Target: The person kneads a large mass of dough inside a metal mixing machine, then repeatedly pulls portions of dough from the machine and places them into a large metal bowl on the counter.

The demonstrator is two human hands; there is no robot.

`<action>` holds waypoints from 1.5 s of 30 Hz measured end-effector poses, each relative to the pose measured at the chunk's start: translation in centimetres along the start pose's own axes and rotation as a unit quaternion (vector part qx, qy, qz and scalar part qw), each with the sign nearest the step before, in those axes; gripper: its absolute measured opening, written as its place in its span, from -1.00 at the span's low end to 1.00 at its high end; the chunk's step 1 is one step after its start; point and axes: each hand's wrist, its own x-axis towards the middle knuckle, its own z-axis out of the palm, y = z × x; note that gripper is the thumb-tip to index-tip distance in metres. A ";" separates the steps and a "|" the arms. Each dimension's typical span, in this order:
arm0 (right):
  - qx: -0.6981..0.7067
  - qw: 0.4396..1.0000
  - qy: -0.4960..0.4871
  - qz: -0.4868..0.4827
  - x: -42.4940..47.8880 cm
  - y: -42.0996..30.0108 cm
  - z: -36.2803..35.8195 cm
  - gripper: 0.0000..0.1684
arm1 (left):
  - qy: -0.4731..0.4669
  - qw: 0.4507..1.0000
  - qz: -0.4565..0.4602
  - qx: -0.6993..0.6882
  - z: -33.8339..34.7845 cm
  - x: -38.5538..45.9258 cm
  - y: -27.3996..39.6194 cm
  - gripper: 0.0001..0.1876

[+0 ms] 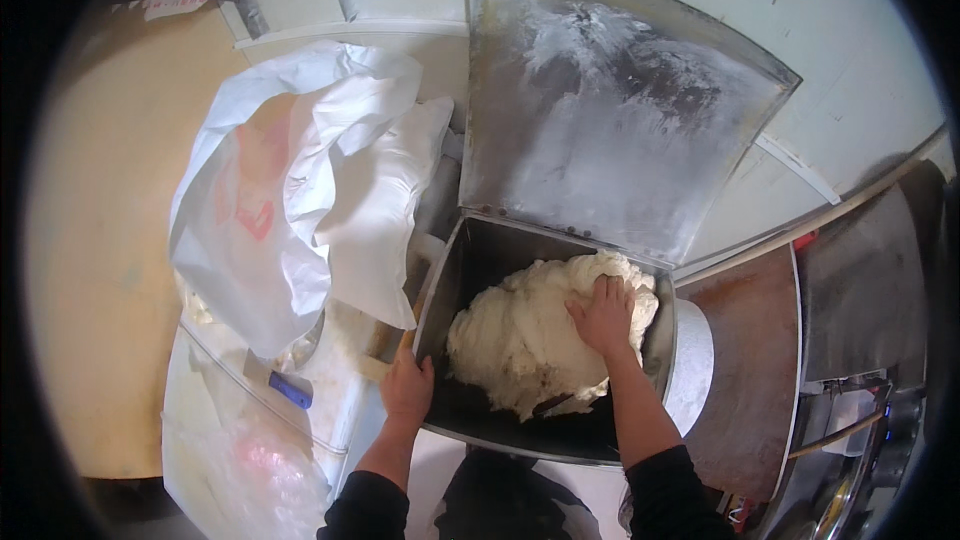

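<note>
A large lump of dough [517,330] lies in a dark metal mixer tub [469,412] straight in front of me. My right hand [606,315] rests on the dough's right side, palm down with the fingers spread a little. At the tub's left edge is my left hand [407,388], its fingers at the rim beside a wooden stick; whether they grip it I cannot tell. The tub's hinged metal lid [600,112] stands raised behind, with white powder smeared over its inner face. A dark patch shows near the dough's lower edge.
Left of the tub stands an open white sack [262,240] with white powder [375,195]. A blue-handled scraper [290,390] and clear plastic bags [262,465] lie on the white surface nearer me. A tan board [112,240] is far left, a brown surface [742,382] at right.
</note>
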 end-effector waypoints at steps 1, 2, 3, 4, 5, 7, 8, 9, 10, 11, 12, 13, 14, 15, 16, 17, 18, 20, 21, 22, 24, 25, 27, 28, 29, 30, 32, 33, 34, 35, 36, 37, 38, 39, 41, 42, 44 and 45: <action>-0.008 1.000 0.018 -0.003 -0.4 0.0 0.6 -0.10 | 0.001 1.000 0.002 -0.003 -0.1 0.1 0.2 -0.66; -0.015 0.999 0.037 -0.006 -0.6 0.1 1.1 -0.08 | -0.001 1.000 0.001 -0.002 0.0 0.2 0.2 -0.66; -0.022 0.999 0.029 -0.008 -0.7 -0.2 1.2 -0.07 | -0.004 1.000 -0.003 0.001 0.1 0.1 0.1 -0.67; -0.029 0.999 0.020 -0.010 -0.8 -0.4 1.3 -0.05 | -0.007 1.000 -0.007 0.004 0.2 0.1 0.0 -0.67; -0.037 0.999 0.013 -0.012 -0.9 -0.6 1.3 -0.04 | -0.010 1.000 -0.009 0.003 0.1 0.0 -0.1 -0.67; -0.033 0.999 0.007 -0.013 -0.8 -0.8 1.5 -0.02 | -0.016 1.000 -0.012 -0.004 -0.4 0.0 0.1 -0.67; -0.031 0.999 0.005 -0.014 -0.7 -0.8 1.6 -0.01 | -0.023 1.000 -0.014 -0.002 -0.3 0.0 0.2 -0.67; -0.041 0.999 -0.009 -0.009 -0.5 -1.2 1.2 -0.01 | -0.029 0.999 -0.018 0.002 -0.1 0.1 0.1 -0.67; -0.051 0.998 -0.023 -0.005 -0.5 -1.5 0.8 -0.01 | -0.035 0.999 -0.021 0.005 0.0 0.2 0.1 -0.67; -0.062 0.997 -0.036 0.000 -0.3 -1.8 0.3 0.00 | -0.028 0.999 -0.016 -0.004 0.1 0.3 0.1 -0.68; -0.061 0.997 -0.054 -0.009 0.0 -1.8 -0.1 -0.03 | -0.021 1.000 -0.012 -0.011 0.1 0.2 0.0 -0.69; -0.061 0.995 -0.071 -0.019 0.4 -1.7 -0.6 -0.05 | -0.013 1.000 -0.008 -0.018 0.1 0.2 0.0 -0.70; -0.061 0.994 -0.089 -0.029 0.9 -1.8 -0.9 -0.07 | -0.016 1.000 -0.012 -0.016 0.0 0.2 -0.1 -0.70; -0.078 0.989 -0.127 -0.005 1.1 -2.7 -1.9 -0.13 | -0.020 1.000 -0.015 -0.018 -0.2 0.2 0.1 -0.70; -0.093 0.982 -0.163 0.018 1.3 -4.3 -3.1 -0.19 | -0.022 0.999 -0.018 -0.017 -0.3 0.3 0.1 -0.71; -0.108 0.973 -0.200 0.040 1.4 -5.7 -3.4 -0.26 | -0.019 0.999 -0.022 -0.018 -0.3 0.2 -0.1 -0.71; -0.080 0.979 -0.190 0.001 1.4 -7.3 -2.8 -0.31 | -0.015 0.999 -0.026 -0.020 -0.5 0.2 -0.1 -0.71; -0.022 0.982 -0.179 -0.065 0.1 -10.6 -0.4 -0.41 | -0.016 0.999 -0.021 -0.022 -0.1 -0.2 -0.2 -0.71; 0.073 0.973 -0.203 -0.080 -0.5 -12.8 0.8 -0.48 | -0.009 1.000 -0.019 -0.022 -0.2 -0.2 -0.4 -0.72; 0.167 0.955 -0.226 -0.092 -1.1 -14.6 2.1 -0.54 | -0.002 1.000 -0.014 -0.024 -0.1 -0.3 -0.4 -0.72; 0.122 0.939 -0.271 -0.171 -0.7 -15.6 7.7 -0.48 | -0.003 1.000 -0.005 -0.027 0.1 0.0 0.5 -0.72; 0.068 0.934 -0.289 -0.199 -1.1 -16.9 8.9 -0.45 | 0.000 1.000 -0.005 -0.023 0.0 0.0 0.4 -0.72; -0.041 0.914 -0.318 -0.250 -2.3 -18.7 10.4 -0.36 | -0.023 0.999 -0.021 -0.003 -0.6 0.0 0.3 -0.71; -0.046 0.926 -0.246 -0.282 -3.5 -18.4 11.0 -0.31 | -0.038 0.999 -0.029 0.004 -0.6 -0.2 0.4 -0.71; -0.050 0.933 -0.173 -0.312 -5.0 -17.8 11.4 -0.26 | -0.027 0.999 -0.029 0.005 -0.5 -0.1 0.3 -0.71; -0.053 0.937 -0.135 -0.318 -5.4 -17.4 11.7 -0.23 | -0.016 0.999 -0.027 0.005 -0.2 0.0 0.1 -0.70; -0.056 0.946 -0.100 -0.304 -5.6 -16.4 12.4 -0.20 | -0.017 0.999 -0.029 -0.002 0.2 -0.1 0.1 -0.70; -0.054 0.951 -0.099 -0.286 -5.0 -16.0 12.5 -0.20 | -0.026 0.999 -0.033 -0.005 0.2 0.0 0.3 -0.69; -0.030 0.955 -0.168 -0.241 -4.2 -16.3 11.4 -0.20 | -0.035 0.999 -0.039 -0.004 0.0 0.0 0.1 -0.69; -0.006 0.952 -0.236 -0.193 -3.0 -16.3 10.2 -0.20 | -0.038 0.998 -0.043 0.002 -0.1 -0.1 0.1 -0.68; 0.021 0.943 -0.299 -0.143 -1.8 -16.2 8.8 -0.20 | -0.040 0.998 -0.043 0.010 -0.3 0.0 0.2 -0.66; 0.052 0.942 -0.311 -0.119 -1.0 -15.5 8.2 -0.22 | -0.044 0.998 -0.045 0.015 -0.4 -0.1 0.4 -0.65; 0.083 0.939 -0.321 -0.095 -0.3 -14.6 7.4 -0.24 | -0.033 0.999 -0.038 0.018 -0.4 0.0 0.5 -0.65; 0.112 0.934 -0.333 -0.070 0.0 -13.6 6.8 -0.25 | -0.024 0.999 -0.032 0.021 -0.5 0.0 0.5 -0.65; 0.137 0.952 -0.266 -0.067 -0.2 -11.9 4.6 -0.37 | -0.016 0.999 -0.029 0.024 -0.2 -0.2 0.5 -0.65; 0.140 0.951 -0.266 -0.067 0.1 -10.9 3.7 -0.36 | -0.013 0.999 -0.028 0.025 -0.3 -0.1 0.5 -0.66; 0.142 0.953 -0.261 -0.068 0.4 -9.1 2.1 -0.34 | -0.010 0.999 -0.026 0.027 -0.5 -0.1 0.7 -0.66; 0.141 0.954 -0.255 -0.070 0.5 -8.3 1.4 -0.33 | -0.009 0.999 -0.023 0.027 -0.5 -0.1 0.6 -0.66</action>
